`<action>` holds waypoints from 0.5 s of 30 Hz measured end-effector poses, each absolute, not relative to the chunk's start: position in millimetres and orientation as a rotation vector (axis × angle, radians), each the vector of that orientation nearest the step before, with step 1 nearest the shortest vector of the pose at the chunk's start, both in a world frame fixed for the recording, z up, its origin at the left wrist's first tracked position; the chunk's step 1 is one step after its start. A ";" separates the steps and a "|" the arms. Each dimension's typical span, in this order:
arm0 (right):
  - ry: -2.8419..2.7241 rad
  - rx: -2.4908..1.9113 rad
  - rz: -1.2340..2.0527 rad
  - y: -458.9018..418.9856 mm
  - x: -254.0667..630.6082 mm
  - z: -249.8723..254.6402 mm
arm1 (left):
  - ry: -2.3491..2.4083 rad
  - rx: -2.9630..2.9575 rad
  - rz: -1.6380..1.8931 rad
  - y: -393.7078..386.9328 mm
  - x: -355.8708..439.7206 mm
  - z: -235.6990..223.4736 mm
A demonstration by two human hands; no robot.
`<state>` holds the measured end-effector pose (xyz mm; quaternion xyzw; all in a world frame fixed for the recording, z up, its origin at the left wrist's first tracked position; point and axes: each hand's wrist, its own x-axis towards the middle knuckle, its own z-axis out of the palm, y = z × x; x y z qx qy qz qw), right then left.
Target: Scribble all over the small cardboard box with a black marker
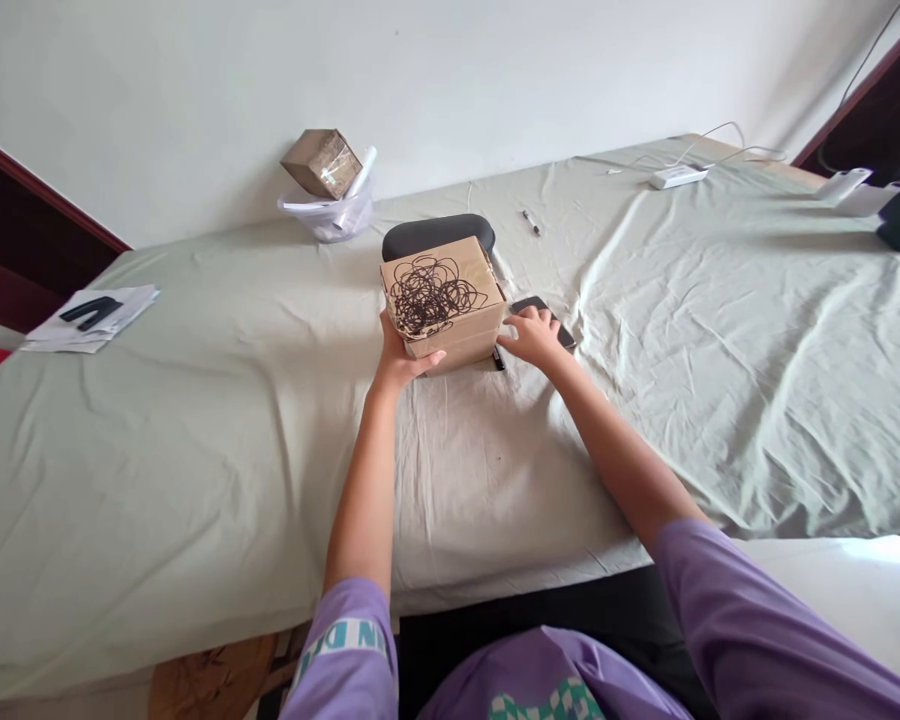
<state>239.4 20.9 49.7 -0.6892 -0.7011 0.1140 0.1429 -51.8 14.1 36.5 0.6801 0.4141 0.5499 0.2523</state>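
A cardboard box (465,335) with a black scribble on its top is in the middle of the cloth-covered table. My left hand (399,358) grips its front left corner, thumb along the front side and fingers round the left side. To the right of the box, my right hand (531,335) has its fingers curled over a dark phone (565,335) lying on the cloth. The thumb of that hand points toward the box; whether it touches the box I cannot tell. A small black object (499,359) sticks out by the box's lower right corner.
Behind the box lies a black oval case (435,233). A pen (531,222) is farther back. A plastic basket (345,220) with a brown box (322,162) stands by the wall. Papers (124,318) with a black stapler-like object lie left, a power strip (679,177) right.
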 end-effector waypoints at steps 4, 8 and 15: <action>-2.127 -1.920 0.325 15.0 216.5 34.3 | 1.069 1.842 1.533 17.2 -54.5 33.4; -2.151 -1.883 0.293 12.5 213.0 27.6 | 1.096 1.832 1.525 19.4 -56.0 32.2; -2.268 -1.599 0.476 19.8 234.5 26.9 | 1.127 1.810 1.495 18.6 -58.9 29.2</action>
